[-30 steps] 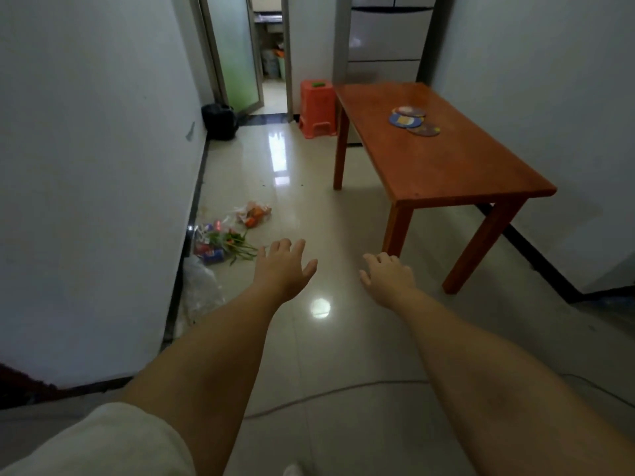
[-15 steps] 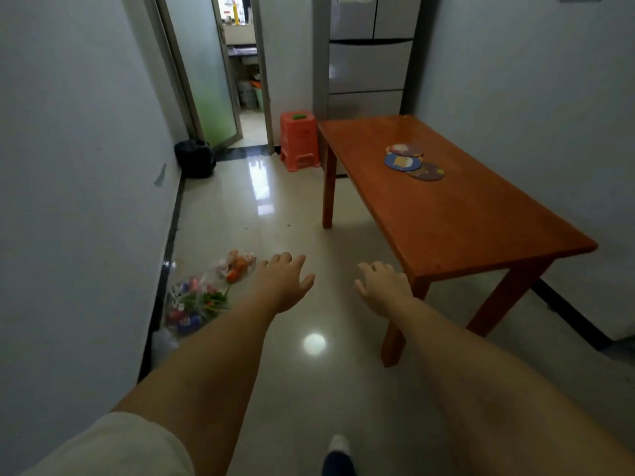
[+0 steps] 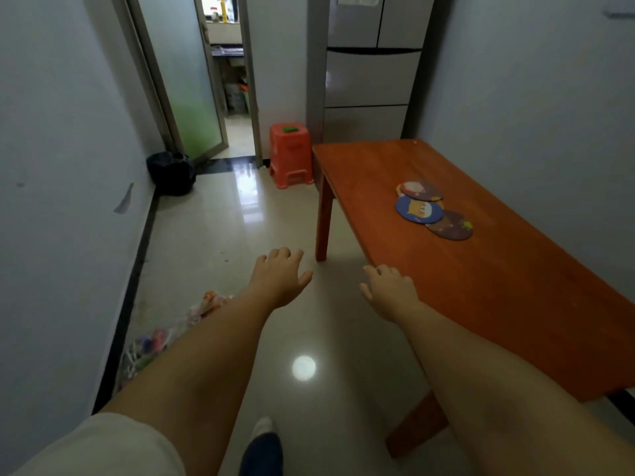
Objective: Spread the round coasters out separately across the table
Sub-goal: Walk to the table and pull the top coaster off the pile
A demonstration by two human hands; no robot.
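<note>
Three round coasters lie overlapping in a cluster on the orange-brown wooden table [image 3: 498, 286]: a pinkish one [image 3: 421, 190] farthest away, a blue one [image 3: 419, 210] in the middle and a dark brown one [image 3: 450, 225] nearest. My left hand [image 3: 280, 274] hovers over the floor to the left of the table, fingers apart and empty. My right hand [image 3: 390, 288] is at the table's near left edge, fingers loosely spread, holding nothing. Both hands are well short of the coasters.
A red plastic stool [image 3: 291, 154] stands by the table's far left corner, a fridge [image 3: 372, 70] behind it. A black bag [image 3: 170, 172] sits by the glass door. Bags of colourful items [image 3: 154, 341] lie along the left wall. My foot [image 3: 262, 448] shows below.
I have walked toward the table, which now looms larger and nearer. My right hand has reached the table's left edge; both hands remain empty.
</note>
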